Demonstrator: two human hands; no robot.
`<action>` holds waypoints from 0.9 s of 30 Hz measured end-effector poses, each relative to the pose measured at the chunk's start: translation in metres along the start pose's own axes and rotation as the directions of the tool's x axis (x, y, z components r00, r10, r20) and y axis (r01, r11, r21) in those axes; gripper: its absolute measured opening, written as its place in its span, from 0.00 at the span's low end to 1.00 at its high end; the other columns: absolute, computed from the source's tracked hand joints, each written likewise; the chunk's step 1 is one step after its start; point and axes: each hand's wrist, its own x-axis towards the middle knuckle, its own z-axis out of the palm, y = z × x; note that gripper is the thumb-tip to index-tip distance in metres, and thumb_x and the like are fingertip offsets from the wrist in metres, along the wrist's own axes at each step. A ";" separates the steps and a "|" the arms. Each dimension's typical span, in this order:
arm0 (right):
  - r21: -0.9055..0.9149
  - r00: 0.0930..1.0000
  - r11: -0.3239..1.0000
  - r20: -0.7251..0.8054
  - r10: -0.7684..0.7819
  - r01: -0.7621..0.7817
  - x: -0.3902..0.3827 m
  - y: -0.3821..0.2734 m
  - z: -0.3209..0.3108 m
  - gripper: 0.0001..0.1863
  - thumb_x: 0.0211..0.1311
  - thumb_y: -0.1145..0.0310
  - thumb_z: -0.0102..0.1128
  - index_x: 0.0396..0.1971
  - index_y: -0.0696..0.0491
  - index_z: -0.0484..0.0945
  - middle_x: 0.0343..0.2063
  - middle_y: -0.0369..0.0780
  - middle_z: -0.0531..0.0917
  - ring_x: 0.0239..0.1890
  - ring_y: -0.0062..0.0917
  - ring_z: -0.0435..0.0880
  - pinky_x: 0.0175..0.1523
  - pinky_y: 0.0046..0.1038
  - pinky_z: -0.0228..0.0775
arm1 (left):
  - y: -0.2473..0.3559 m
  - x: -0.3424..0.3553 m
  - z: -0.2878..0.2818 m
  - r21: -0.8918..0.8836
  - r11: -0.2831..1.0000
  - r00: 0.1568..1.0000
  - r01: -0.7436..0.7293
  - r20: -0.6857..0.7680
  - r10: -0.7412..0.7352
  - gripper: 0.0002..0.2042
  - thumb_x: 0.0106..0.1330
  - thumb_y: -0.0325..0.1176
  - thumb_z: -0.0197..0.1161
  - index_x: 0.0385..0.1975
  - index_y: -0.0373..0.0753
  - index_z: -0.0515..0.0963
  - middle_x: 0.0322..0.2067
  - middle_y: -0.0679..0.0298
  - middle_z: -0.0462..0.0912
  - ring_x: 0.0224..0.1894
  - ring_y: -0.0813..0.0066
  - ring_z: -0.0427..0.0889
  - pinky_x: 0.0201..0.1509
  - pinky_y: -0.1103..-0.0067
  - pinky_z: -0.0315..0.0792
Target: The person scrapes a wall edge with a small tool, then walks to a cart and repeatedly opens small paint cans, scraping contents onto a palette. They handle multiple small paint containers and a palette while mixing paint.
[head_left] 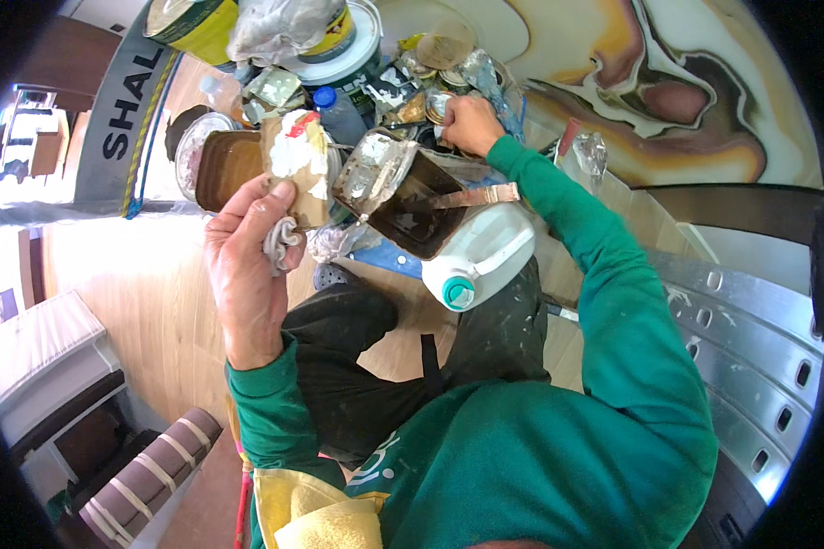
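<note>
My left hand (247, 261) pinches a flat piece of cardboard (298, 160) by its lower corner. White paint and a dab of red cover much of its face. The same hand also has a crumpled whitish rag (282, 245) tucked in its fingers. Farther off, my right hand (474, 126) reaches into a heap of paint-stained tins, its fingers curled beside a small round tin (438, 107). Whatever those fingertips grip is hidden. Between my hands sits a dark brown plastic tub (412, 206) with a flat paint-smeared tool (474, 196) lying across its rim.
A white jug (490, 252) with a teal cap lies near my knees. Behind the cardboard are another brown tub (220, 174), a blue-capped bottle (339, 117) and paint buckets (362, 46). A perforated metal plank (742, 334) stands at right, and a rolled mat (151, 476) at lower left.
</note>
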 end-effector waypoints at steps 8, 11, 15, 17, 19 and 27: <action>-0.008 0.993 0.997 0.092 -0.075 0.076 0.008 -0.016 0.007 0.22 0.45 0.77 0.58 0.46 0.58 0.79 0.37 0.53 0.81 0.39 0.50 0.81 0.46 0.46 0.72 | 0.014 -0.018 -0.005 0.193 0.981 0.999 -0.024 -0.038 0.032 0.11 0.62 0.34 0.61 0.41 0.37 0.81 0.33 0.67 0.84 0.31 0.84 0.78 0.25 0.84 0.73; -0.057 0.997 0.995 0.031 -0.074 0.075 0.006 -0.016 0.010 0.13 0.39 0.81 0.57 0.30 0.62 0.81 0.28 0.57 0.80 0.35 0.54 0.79 0.42 0.49 0.71 | 0.016 -0.011 -0.006 0.109 0.994 0.999 -0.010 0.037 0.006 0.08 0.63 0.32 0.62 0.38 0.35 0.83 0.25 0.70 0.81 0.21 0.88 0.73 0.19 0.87 0.66; -0.062 0.994 0.994 0.060 -0.087 0.090 0.010 -0.006 0.023 0.06 0.38 0.78 0.59 0.21 0.64 0.78 0.26 0.58 0.80 0.32 0.55 0.79 0.40 0.49 0.72 | 0.008 -0.005 -0.009 0.067 0.997 0.998 -0.035 0.054 0.031 0.09 0.64 0.32 0.62 0.38 0.34 0.82 0.25 0.70 0.80 0.20 0.89 0.71 0.18 0.88 0.64; -0.123 0.984 0.978 0.069 -0.161 0.169 0.013 -0.003 0.027 0.06 0.38 0.78 0.60 0.19 0.65 0.77 0.26 0.58 0.80 0.33 0.55 0.79 0.41 0.49 0.73 | 0.006 -0.003 -0.009 0.058 0.998 0.998 -0.033 0.057 0.030 0.09 0.64 0.32 0.62 0.38 0.34 0.82 0.25 0.70 0.80 0.20 0.89 0.71 0.18 0.88 0.63; -0.284 0.961 0.918 0.093 -0.259 0.275 0.014 -0.002 0.030 0.07 0.38 0.77 0.60 0.19 0.65 0.77 0.25 0.58 0.80 0.33 0.55 0.80 0.41 0.48 0.74 | 0.005 -0.003 -0.009 0.050 0.999 0.998 -0.018 0.069 0.014 0.09 0.65 0.32 0.61 0.38 0.34 0.82 0.26 0.70 0.80 0.20 0.89 0.71 0.18 0.88 0.63; -0.054 0.978 0.978 -0.055 -0.203 0.200 0.015 0.008 0.051 0.09 0.36 0.80 0.60 0.23 0.67 0.78 0.28 0.62 0.79 0.36 0.59 0.78 0.44 0.48 0.74 | 0.003 -0.002 -0.008 0.070 0.996 0.996 -0.051 0.072 0.046 0.09 0.65 0.32 0.61 0.38 0.33 0.82 0.26 0.69 0.81 0.21 0.88 0.71 0.18 0.87 0.62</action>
